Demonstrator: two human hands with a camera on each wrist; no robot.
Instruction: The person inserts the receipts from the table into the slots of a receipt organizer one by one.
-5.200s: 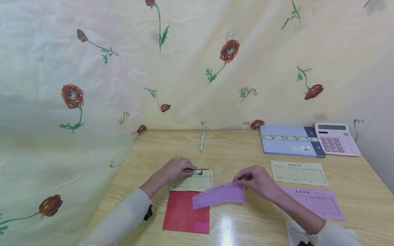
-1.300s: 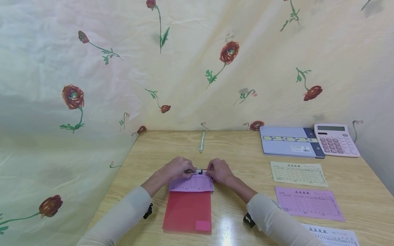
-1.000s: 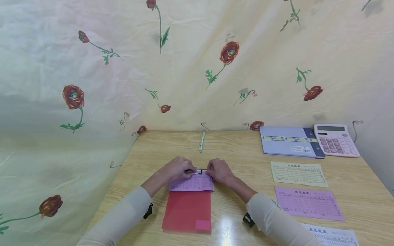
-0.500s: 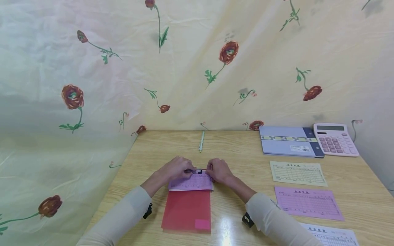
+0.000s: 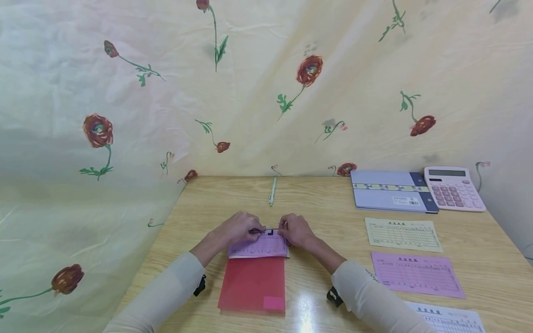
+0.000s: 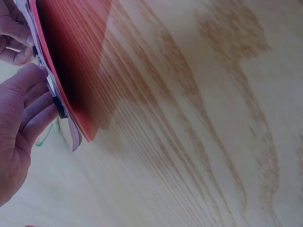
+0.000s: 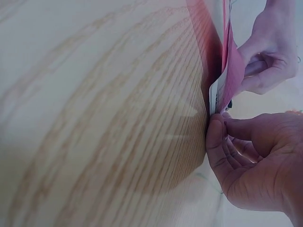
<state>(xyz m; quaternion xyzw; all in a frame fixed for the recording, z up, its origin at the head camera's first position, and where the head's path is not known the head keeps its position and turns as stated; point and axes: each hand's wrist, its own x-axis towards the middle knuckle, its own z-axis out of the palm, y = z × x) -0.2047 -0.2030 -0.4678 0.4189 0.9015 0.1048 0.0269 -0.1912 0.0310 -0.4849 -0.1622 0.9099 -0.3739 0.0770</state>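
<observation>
In the head view a red clipboard [image 5: 251, 284] with a pink tag [image 5: 273, 303] lies on the table, a metal clip [image 5: 268, 232] with black ends across its top. A purple printed slip [image 5: 259, 246] covers its upper part, with its top edge at the clip and a pale paper edge showing beneath. My left hand [image 5: 239, 227] holds the clip from the left; its fingers partly hide it. My right hand [image 5: 296, 231] pinches the slip's upper right corner. In the right wrist view, thumb and forefinger of the right hand [image 7: 258, 158] meet at the stacked paper's edge.
A pen [image 5: 273, 192] lies behind the clipboard. To the right are a blue folder [image 5: 391, 192], a pink calculator [image 5: 455, 188], and cream [image 5: 404, 235], purple [image 5: 418, 275] and white slips [image 5: 449, 317]. A floral cloth [image 5: 266, 88] hangs behind the table.
Earlier the right hand held the purple slip out to the right, with a cream slip showing under the clip. The purple slip now lies over it. In the last second both hands barely move.
</observation>
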